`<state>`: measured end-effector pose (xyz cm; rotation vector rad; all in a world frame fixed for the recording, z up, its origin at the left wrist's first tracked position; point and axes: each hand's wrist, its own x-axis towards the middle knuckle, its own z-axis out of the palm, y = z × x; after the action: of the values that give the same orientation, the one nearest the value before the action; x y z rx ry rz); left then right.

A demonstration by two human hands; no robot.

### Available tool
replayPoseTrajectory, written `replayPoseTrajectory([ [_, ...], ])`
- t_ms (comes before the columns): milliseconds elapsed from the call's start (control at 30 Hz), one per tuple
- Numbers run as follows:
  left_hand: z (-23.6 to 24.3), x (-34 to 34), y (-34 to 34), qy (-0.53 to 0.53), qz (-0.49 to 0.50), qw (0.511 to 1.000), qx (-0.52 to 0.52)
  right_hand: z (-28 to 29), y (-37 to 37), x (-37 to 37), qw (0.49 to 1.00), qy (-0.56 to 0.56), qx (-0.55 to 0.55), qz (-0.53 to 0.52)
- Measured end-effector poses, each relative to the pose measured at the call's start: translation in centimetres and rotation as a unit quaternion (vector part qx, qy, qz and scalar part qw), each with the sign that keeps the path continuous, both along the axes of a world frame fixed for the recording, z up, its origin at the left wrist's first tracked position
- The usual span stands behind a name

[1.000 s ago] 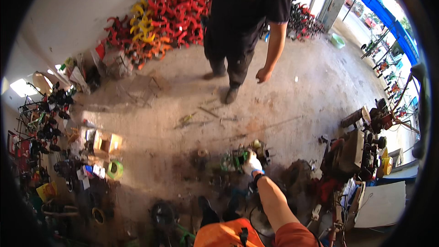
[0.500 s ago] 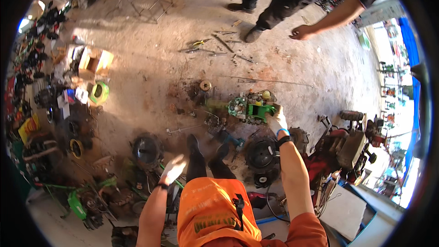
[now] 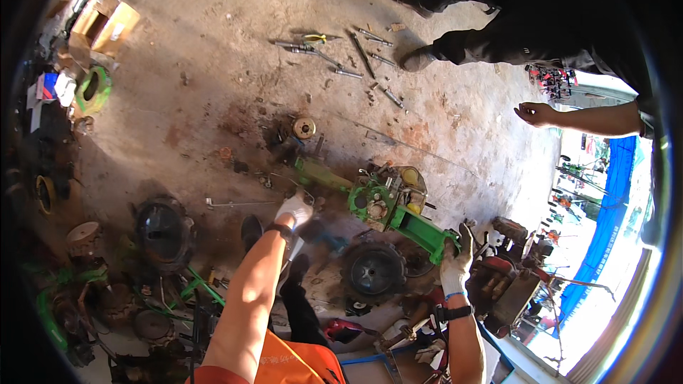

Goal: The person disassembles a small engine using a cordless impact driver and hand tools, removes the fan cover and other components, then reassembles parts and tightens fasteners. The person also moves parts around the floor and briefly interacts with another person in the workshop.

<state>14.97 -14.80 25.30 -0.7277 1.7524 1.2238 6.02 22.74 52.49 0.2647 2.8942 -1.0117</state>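
Head view, starting at the left: a black wheel [image 3: 162, 235] lies on the floor [image 3: 235, 92], and next along comes your gloved left grip [image 3: 297, 210], near the left side of the green machine assembly [image 3: 377, 203]; its fingers are smudged, so I can't tell whether they're closed on anything. Mid-picture, that assembly sits on the floor ahead of you, a green bar [image 3: 320, 174] running up to it. Looks like thick metal, so expect it heavy, stiff and hard to break, perhaps slick where it's grimy. The bar or the main housing should suit a left-side hold; I'd spare the yellowish round part [image 3: 411, 174] on top. Now right: the green channel arm [image 3: 420, 231] slopes toward you, and your gloved right grip [image 3: 455, 259] is clamped round its outer end, a good lever point.

And the changes from half a second ago! Your left grip has swung forward from beside your leg; your right is still on that arm; the whole view has turned, tipping everything clockwise.
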Motion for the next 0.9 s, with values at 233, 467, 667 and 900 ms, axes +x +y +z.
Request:
replayPoseTrajectory([
  [233, -2.6, 3.0, -1.2, 0.127, 0.036, 0.99, 0.046, 1.1, -0.9, 0.1, 0.997, -0.063, 0.041, 0.005],
  [467, 2.2, 20.9, -8.5, 0.222, -0.068, 0.971, -0.047, 1.5, -1.6, -0.1, 0.995, -0.074, 0.068, 0.023],
  [667, 8.0, 38.9, -16.1, 0.053, -0.089, 0.983, -0.151, 2.8, -1.8, -0.9, 0.98, -0.13, 0.138, 0.066],
  [900, 16.1, 47.3, -11.5, 0.076, -0.083, 0.969, -0.221, 2.1, -1.1, -1.3, 0.975, -0.15, 0.139, 0.091],
])
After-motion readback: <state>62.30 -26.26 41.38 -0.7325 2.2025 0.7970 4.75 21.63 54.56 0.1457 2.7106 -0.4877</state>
